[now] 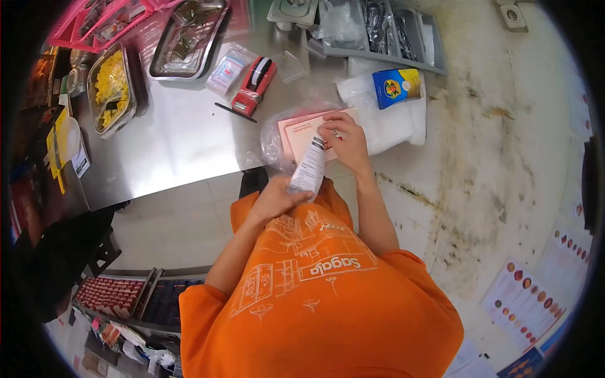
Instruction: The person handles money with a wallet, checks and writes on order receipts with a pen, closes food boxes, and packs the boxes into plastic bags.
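Note:
A narrow slip of white paper with printed text, like a receipt (307, 171), slants up from the table's near edge. My left hand (277, 200) is closed on its lower end, thumb across the front. The fingers of my right hand (345, 143) pinch its upper end. Just behind the slip lie pale pink printed cards (304, 128), partly covered by my right hand and the paper. Crumpled clear plastic (271, 143) spreads under and beside these cards.
On the steel table (170, 148) are a red tape dispenser (253, 87), a metal tray (189, 70), a tub of yellow food (113, 88) and a grey cutlery organizer (391, 55). A blue-and-yellow packet (397, 88) rests on white plastic (378, 129). A stained wall stands right.

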A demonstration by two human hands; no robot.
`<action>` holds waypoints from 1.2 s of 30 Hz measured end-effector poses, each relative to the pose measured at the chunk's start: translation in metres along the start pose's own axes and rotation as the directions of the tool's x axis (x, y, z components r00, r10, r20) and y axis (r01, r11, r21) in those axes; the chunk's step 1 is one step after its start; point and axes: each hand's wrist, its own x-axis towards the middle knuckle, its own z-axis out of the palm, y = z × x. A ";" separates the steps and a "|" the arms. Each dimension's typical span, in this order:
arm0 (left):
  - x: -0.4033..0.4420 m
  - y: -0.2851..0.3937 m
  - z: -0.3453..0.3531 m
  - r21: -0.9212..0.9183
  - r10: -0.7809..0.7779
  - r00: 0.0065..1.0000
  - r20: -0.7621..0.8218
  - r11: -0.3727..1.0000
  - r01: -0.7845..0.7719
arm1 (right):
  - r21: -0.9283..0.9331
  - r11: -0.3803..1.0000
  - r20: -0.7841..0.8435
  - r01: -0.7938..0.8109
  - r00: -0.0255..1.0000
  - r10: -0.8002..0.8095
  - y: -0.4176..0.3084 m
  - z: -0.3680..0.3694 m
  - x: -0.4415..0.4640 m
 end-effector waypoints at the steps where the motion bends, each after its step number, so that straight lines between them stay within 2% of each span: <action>1: 0.005 -0.002 0.012 -0.006 -0.043 0.999 -0.005 0.999 0.043 | -0.048 0.997 0.018 0.058 0.998 -0.057 0.008 -0.010 -0.002; 3: 0.017 -0.001 0.036 -0.019 -0.122 0.993 -0.005 0.992 0.121 | -0.168 0.971 0.032 0.168 0.986 -0.165 0.020 -0.023 0.001; 5: 0.030 -0.020 0.057 -0.168 -0.155 0.987 -0.037 0.975 0.147 | -0.310 0.913 0.039 0.264 0.963 -0.266 0.022 -0.026 0.011; 7: 0.034 -0.029 0.075 -0.290 -0.208 0.973 -0.096 0.941 0.173 | -0.393 0.871 0.122 0.296 0.955 -0.270 0.025 -0.027 0.025; 10: 0.045 -0.054 0.090 -0.281 -0.188 0.962 -0.198 0.951 0.128 | -0.428 0.847 0.174 0.316 0.948 -0.266 0.035 -0.021 0.038; 11: 0.048 -0.062 0.093 -0.306 -0.231 0.959 -0.165 0.936 0.173 | -0.428 0.847 0.177 0.315 0.948 -0.263 0.036 -0.019 0.037; 13: 0.057 -0.070 0.088 -0.325 -0.288 0.953 -0.096 0.914 0.244 | -0.368 0.928 0.089 0.056 0.996 -0.025 0.032 -0.021 0.038; 14: 0.061 -0.072 0.085 -0.172 -0.270 0.955 -0.125 0.954 0.247 | -0.329 0.942 0.045 -0.067 0.995 0.086 0.030 -0.024 0.044; 17: 0.062 -0.061 0.080 -0.016 -0.119 0.974 -0.194 0.993 0.118 | -0.255 0.956 0.245 -0.146 0.947 0.210 0.051 -0.032 0.061; 20: 0.063 -0.026 0.079 0.093 0.113 0.922 -0.372 0.992 -0.084 | -0.346 0.906 0.278 0.244 0.949 -0.149 0.046 -0.034 0.071; 21: 0.067 -0.023 0.079 -0.125 -0.011 0.932 -0.362 0.992 -0.037 | -0.376 0.897 0.382 0.234 0.921 -0.080 0.040 -0.034 0.074; 23: 0.073 -0.022 0.081 -0.528 -0.238 0.937 -0.257 0.847 0.071 | -0.438 0.872 0.559 0.217 0.826 0.076 0.024 -0.036 0.078; 26: 0.082 -0.043 0.088 -0.778 -0.200 0.932 -0.302 0.616 -0.120 | -0.294 0.942 0.627 0.163 0.777 0.061 0.035 -0.041 0.087; 29: 0.047 -0.026 0.065 -0.691 -0.160 0.959 -0.235 0.722 -0.048 | -0.113 0.991 0.306 0.069 0.951 -0.031 0.029 -0.056 0.076; 30: 0.036 -0.015 0.058 -0.705 -0.135 0.968 -0.211 0.707 -0.055 | -0.169 0.979 0.339 -0.112 0.926 0.165 0.018 -0.065 0.070; 32: 0.015 0.000 0.049 -0.735 -0.097 0.980 -0.177 0.675 -0.066 | -0.291 0.847 0.380 -0.445 0.759 0.529 -0.012 -0.079 0.047; 33: 0.012 0.001 0.048 -0.713 -0.096 0.982 -0.163 0.699 -0.050 | -0.068 0.799 0.471 -0.598 0.686 0.554 -0.013 -0.076 0.031; 34: 0.010 0.000 0.046 -0.688 -0.099 0.985 -0.143 0.725 -0.027 | 0.144 0.671 0.566 -0.727 0.617 0.547 -0.009 -0.068 0.012; 35: 0.008 -0.001 0.045 -0.663 -0.101 0.987 -0.122 0.749 -0.005 | 0.323 0.479 0.659 -0.816 0.557 0.505 -0.001 -0.058 0.000; 36: 0.008 -0.002 0.046 -0.631 -0.110 0.989 -0.097 0.776 0.025 | 0.488 0.405 0.587 -0.773 0.634 0.503 0.011 -0.043 -0.005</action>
